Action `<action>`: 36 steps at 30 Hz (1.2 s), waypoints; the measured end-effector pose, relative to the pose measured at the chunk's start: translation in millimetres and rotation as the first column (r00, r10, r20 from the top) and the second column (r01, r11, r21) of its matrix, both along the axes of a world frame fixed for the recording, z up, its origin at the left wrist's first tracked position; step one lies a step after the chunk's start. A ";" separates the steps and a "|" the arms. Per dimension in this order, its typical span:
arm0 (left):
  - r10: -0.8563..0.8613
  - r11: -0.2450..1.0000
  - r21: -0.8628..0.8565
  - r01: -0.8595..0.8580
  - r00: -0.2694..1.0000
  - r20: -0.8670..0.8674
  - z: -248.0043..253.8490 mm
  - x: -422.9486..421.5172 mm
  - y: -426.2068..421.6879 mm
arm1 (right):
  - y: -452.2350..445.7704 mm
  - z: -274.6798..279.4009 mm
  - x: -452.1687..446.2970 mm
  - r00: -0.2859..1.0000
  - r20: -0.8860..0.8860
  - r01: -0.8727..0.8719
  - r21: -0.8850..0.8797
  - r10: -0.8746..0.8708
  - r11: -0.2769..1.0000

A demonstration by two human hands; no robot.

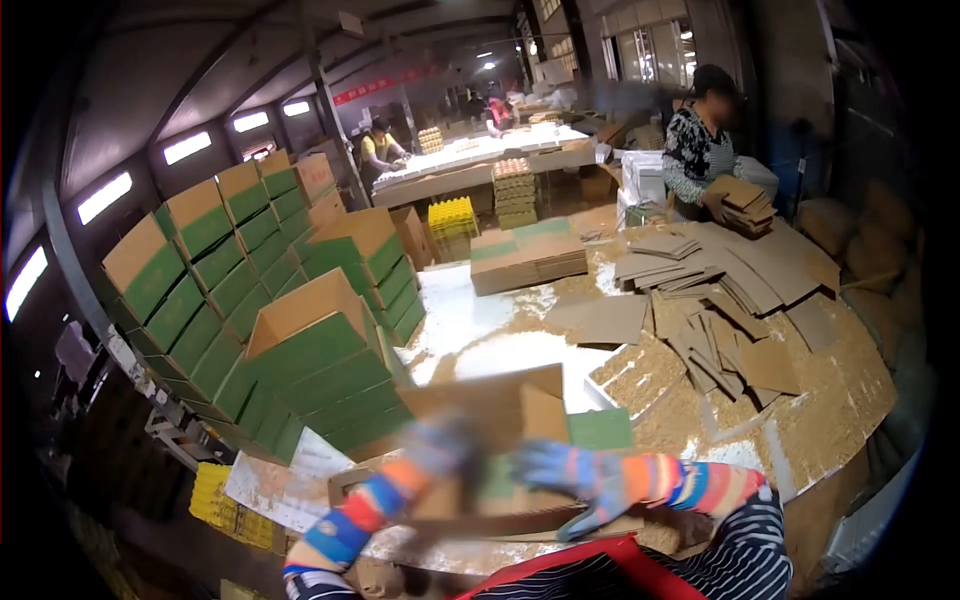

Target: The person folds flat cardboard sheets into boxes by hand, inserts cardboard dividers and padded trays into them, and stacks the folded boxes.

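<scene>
My left hand (440,447), in a blue-grey glove and striped sleeve, is smeared by motion over the left side of a cardboard box (500,400) with green panels. Its fingers cannot be made out. My right hand (565,477), also gloved, reaches over the box's right part with its fingers stretched out and the thumb apart. It appears to hold nothing; whether it touches the cardboard is unclear. The box stands right in front of me, its far wall raised and a green flap (600,428) sticking out to the right. My forearms and blur hide part of it.
Stacked green-and-brown boxes (310,340) rise at the left. Flat folded boxes (528,262) lie ahead on the table, and loose cardboard sheets (735,350) cover its right. Across it a person (705,150) holds cardboard pieces. Yellow egg trays (230,505) stand low at the left.
</scene>
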State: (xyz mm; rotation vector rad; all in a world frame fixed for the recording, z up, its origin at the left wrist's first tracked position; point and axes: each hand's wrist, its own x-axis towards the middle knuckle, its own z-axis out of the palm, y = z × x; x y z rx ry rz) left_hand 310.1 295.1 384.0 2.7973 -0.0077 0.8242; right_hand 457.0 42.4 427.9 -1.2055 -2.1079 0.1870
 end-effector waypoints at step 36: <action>0.318 0.814 -0.502 -0.293 0.947 -0.037 -78.1 -49.4 48.6 | -31.1 -128.5 60.5 0.814 -0.009 0.562 -0.236 -0.580 0.793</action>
